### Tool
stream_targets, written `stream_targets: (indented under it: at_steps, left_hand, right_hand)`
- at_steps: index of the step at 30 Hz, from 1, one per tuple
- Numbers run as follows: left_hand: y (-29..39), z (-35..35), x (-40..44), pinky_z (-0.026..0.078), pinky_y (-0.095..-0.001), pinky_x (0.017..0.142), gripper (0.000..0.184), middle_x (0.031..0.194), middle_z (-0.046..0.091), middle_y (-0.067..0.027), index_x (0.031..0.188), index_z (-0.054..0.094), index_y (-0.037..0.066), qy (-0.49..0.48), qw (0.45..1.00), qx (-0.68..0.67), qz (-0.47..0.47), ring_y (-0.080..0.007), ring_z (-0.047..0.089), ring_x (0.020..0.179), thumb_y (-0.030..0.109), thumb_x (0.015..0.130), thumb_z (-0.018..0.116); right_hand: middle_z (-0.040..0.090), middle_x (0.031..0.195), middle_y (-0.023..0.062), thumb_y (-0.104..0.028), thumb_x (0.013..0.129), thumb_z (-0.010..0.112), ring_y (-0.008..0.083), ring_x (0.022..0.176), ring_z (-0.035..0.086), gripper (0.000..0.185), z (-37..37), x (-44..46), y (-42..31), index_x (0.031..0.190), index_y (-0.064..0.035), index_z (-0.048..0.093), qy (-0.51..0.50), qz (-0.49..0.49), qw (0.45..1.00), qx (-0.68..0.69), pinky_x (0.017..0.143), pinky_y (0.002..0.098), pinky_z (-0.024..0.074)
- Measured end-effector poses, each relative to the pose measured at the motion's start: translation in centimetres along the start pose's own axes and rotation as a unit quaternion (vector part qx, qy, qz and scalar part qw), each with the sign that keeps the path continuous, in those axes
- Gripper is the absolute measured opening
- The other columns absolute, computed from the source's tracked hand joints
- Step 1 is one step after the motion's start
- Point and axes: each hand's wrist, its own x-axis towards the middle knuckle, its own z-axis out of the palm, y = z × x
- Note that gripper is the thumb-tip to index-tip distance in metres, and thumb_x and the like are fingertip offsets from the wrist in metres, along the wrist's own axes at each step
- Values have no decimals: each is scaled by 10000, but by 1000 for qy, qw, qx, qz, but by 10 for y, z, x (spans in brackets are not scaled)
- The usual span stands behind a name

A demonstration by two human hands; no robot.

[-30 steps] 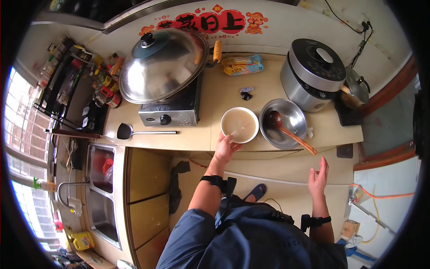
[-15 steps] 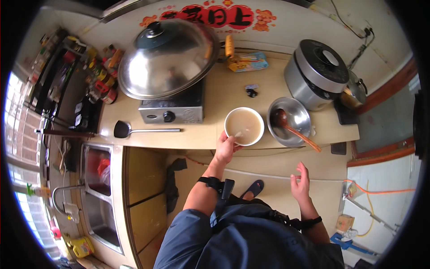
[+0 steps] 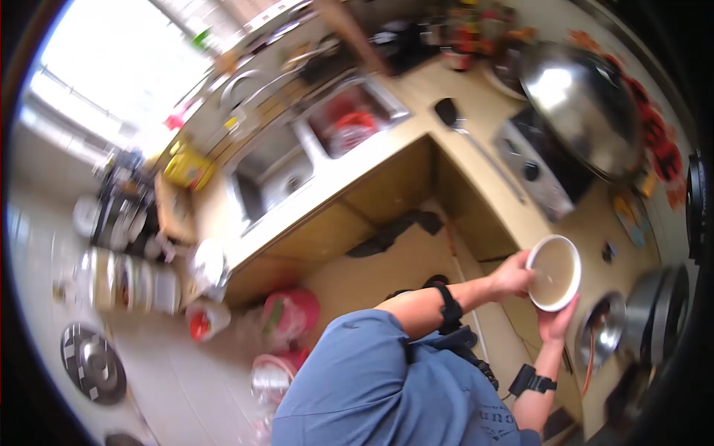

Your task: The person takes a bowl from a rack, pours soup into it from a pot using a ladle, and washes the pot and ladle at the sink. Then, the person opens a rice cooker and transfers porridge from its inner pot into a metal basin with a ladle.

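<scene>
A domed metal lid (image 3: 584, 108) gleams, glossy and smooth, above a stove (image 3: 547, 160) with a brushed-looking metal front. Shiny metal lines the double sink (image 3: 279, 167) beside a smooth, pale surface (image 3: 476, 167), while a blue cloth shirt (image 3: 357, 372) shows a matt finish with soft creases.

Wall lettering (image 3: 658, 134) blurred, bottle labels (image 3: 462, 43) unreadable, shirt (image 3: 364, 372) cut off below
</scene>
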Motion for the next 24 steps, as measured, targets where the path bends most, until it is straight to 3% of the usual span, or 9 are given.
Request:
stream_targets:
  at_steps: [2,6,14,19,24]
  left_hand:
    - [-2,-9,-16,525,-268,547,408,954,586,-41,1237,480,80,26,999,-17,14,-139,595,768,99,833,538]
    - [-16,-22,-52,530,-279,551,462,971,567,-53,1282,448,72,81,995,-52,32,-140,587,772,62,822,494]
    - [-34,-21,-132,544,-300,669,605,1086,538,-83,1372,317,88,171,966,-143,129,-167,588,910,60,794,493]
    - [-54,-9,-185,521,-288,696,667,980,564,-64,1374,282,88,241,932,-187,197,-150,593,872,83,765,554]
    - [-88,9,-239,526,-302,728,666,1104,519,-79,1356,276,103,315,886,-212,266,-157,585,918,99,769,591]
  right_hand:
    - [369,1465,43,-628,941,286,236,1343,352,694,11,2,7,1463,-171,284,-8,5,1000,-21,1077,450,310]
    - [407,1427,49,-606,942,337,230,1318,372,696,28,5,23,1436,-117,314,-55,12,997,-57,1091,428,267]
    - [435,1397,74,-580,957,343,225,1297,399,686,64,15,34,1414,-69,331,-192,74,969,-135,1083,396,285]
    - [463,1369,75,-549,974,340,215,1278,418,654,89,15,49,1393,-47,359,-292,138,930,-173,1075,382,299]
    - [468,1382,97,-531,984,313,229,1273,441,642,108,-3,82,1389,-37,376,-386,193,885,-176,1083,387,315]
